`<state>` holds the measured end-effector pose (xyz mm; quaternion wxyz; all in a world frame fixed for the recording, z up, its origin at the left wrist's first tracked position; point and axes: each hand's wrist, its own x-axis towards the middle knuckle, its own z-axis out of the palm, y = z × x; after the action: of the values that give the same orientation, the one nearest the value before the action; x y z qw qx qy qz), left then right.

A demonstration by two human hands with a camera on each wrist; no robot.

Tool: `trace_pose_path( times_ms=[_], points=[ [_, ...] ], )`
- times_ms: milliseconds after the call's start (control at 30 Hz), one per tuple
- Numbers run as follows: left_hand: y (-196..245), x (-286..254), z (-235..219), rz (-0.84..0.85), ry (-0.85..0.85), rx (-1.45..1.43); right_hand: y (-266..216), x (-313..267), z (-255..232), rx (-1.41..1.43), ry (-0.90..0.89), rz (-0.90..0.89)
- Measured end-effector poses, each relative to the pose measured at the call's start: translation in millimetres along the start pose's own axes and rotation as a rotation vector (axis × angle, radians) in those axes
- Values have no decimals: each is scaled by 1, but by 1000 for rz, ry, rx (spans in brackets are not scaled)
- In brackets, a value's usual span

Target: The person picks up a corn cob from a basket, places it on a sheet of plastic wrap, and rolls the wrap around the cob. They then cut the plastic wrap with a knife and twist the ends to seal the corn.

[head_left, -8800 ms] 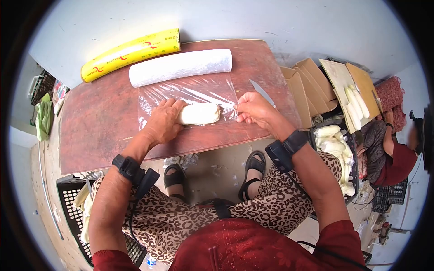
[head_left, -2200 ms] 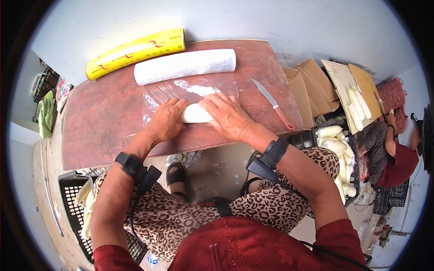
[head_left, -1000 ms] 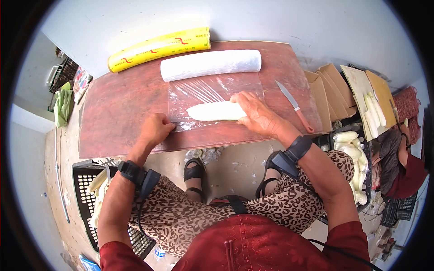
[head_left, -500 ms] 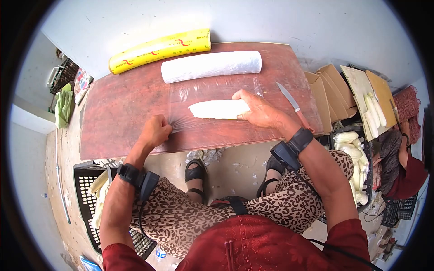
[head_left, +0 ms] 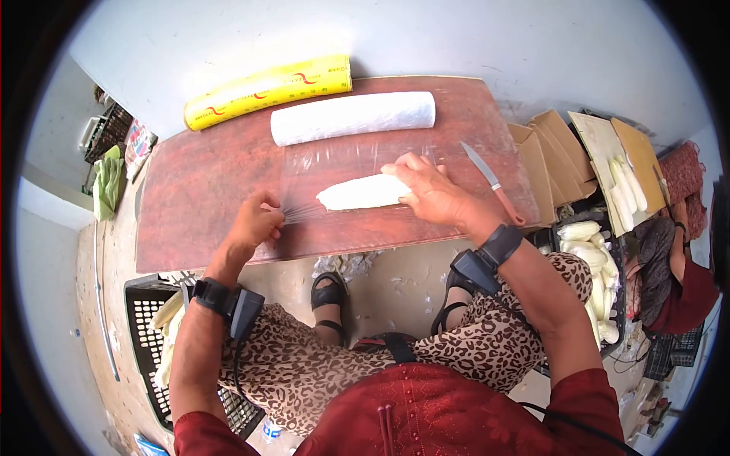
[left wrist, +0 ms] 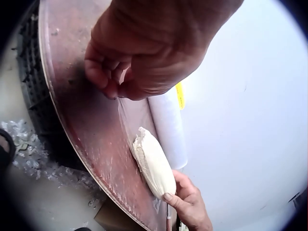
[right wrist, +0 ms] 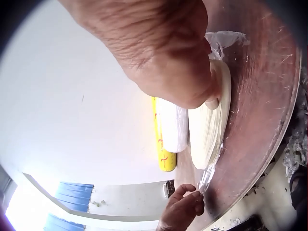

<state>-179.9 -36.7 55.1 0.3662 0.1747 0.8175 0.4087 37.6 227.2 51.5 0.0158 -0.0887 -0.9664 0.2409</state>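
The white wrapped piece lies on the cling film sheet, gripped at its near end by the right hand. The left hand pinches the film edge, well apart from it.

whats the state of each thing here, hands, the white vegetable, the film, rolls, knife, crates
left hand: pinching the film's left edge, pulling it taut
right hand: holding the vegetable's right end
white peeled vegetable: lying on the film
cling film sheet: spread flat on the table, still joined to its roll
white film roll: lying flat, partly unrolled
yellow roll: lying unused
knife: lying idle
right crate: holds peeled vegetables
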Motion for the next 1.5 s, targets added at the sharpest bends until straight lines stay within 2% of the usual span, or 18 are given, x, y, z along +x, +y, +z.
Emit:
trace_pose_path(
  times_ms=[33,233,433,633,833,1033,1233,1300,1500],
  points=[
    [2,-1,-1,-6,-18,-44,-5,-2,0,-86,2,4],
    [14,-7,-8,-43,-108,-311,-13,-11,16,-189,220,-184],
    [16,-5,-8,-50,-144,-505,-20,-8,22,-244,281,-143],
    [20,-1,-6,-92,-65,-584,-7,4,22,-293,265,-161],
    [22,3,-7,-108,-45,-608,1,10,11,-156,180,-204],
    [20,8,-7,-116,-24,-660,-7,13,-9,-138,-8,-116],
    [21,11,-6,-107,-17,-682,-21,5,-3,-189,57,-115],
    [22,12,-6,-106,-15,-687,-24,2,4,-246,126,-127],
    [24,11,-5,-98,-14,-687,-18,6,19,-365,230,-133]
  ],
)
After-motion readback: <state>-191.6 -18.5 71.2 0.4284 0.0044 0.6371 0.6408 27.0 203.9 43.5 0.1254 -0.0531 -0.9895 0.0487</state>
